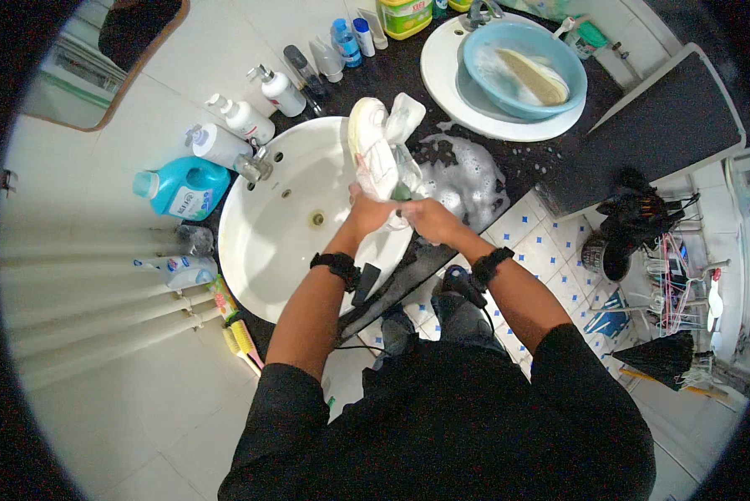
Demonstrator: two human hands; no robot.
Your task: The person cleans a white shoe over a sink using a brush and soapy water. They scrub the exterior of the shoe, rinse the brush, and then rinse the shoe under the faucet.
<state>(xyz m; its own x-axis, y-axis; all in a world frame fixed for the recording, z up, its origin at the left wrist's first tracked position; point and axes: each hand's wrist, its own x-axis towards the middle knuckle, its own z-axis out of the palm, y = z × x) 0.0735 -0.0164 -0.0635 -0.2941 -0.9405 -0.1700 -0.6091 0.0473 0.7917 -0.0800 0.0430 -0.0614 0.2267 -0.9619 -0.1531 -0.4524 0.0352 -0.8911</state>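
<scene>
A white sneaker (375, 159) is held toe-away over the right rim of the near sink (258, 200). My left hand (370, 210) is closed round its heel end. Beside it, my right hand (429, 220) has its fingers closed at the same end, next to a small dark green patch (402, 192). What exactly the right fingertips pinch is partly hidden. A white flap (404, 118) stands up along the sneaker's right side. Suds (467, 175) lie on the black counter to the right. Another white shoe (532, 77) rests sole-up in soapy water in a blue basin (483, 52).
The basin sits in a second white sink (442, 71) at the far right. Pump bottles (245, 121) and a turquoise detergent jug (193, 188) line the wall behind the faucet (254, 165). A yellow-bristled brush (243, 338) lies at the lower left. Tiled floor (550, 242) shows below.
</scene>
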